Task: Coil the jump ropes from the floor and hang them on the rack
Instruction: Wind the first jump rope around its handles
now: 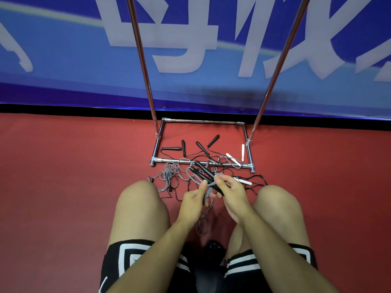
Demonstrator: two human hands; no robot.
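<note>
Two black handles (206,176) pinched together by right hand (232,192); left hand (193,198) gripping grey rope (202,224) above red floor (63,176).

Rack (157,142) uprights cut off above; grey rope (202,226) partly behind left hand (193,203).

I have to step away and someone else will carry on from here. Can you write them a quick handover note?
Left hand pinches the grey cord. Right hand grips the two black handles.
The other ropes lie tangled on the red floor across the rack's base.
Done: nothing is seen hung yet.
Left: coil this rope, hang it, then the others.
</note>
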